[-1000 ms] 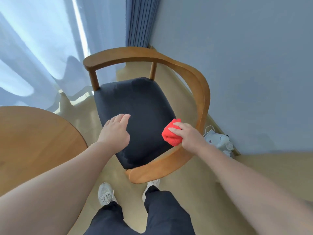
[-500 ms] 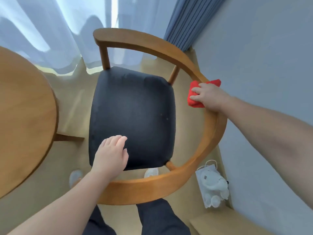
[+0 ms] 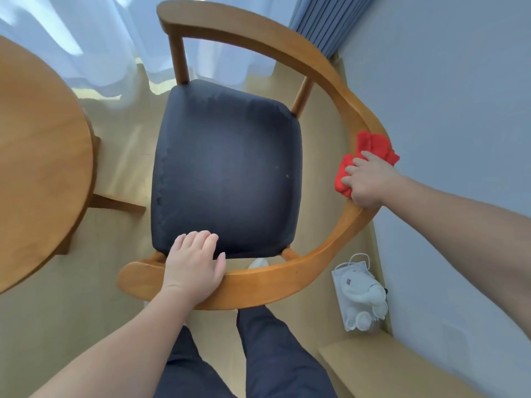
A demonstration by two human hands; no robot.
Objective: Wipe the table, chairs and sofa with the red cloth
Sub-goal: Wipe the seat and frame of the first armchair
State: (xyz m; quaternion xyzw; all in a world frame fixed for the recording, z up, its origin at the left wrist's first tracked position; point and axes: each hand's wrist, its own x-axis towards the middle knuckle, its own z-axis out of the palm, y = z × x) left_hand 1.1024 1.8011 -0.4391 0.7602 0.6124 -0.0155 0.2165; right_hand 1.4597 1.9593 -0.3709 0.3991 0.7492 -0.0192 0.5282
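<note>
The brown wooden chair had one long curved rail that ran round the back and both sides of its dark blue soft seat. On the right the rail bent close to the grey-blue wall, with only a thin strip of pale wooden floor between them. On the left the edge of the round wooden table stood near the seat, with a gap of floor between. A white bag of white things lay on the floor by the wall, just beside the rail. Thin white curtains and a blue pleated curtain hung past the chair.

The soft red cloth sat bunched up on top of the rail at its right bend. The right hand reached out on a nearly straight arm. Its fingers curled over the cloth and pushed it down on the wood.

The left hand lay flat on the near part of the rail, palm down. Its fingers were straight and close together, and their tips reached over the front edge of the seat. It held nothing. The person's legs in dark trousers stood right behind the near rail.
</note>
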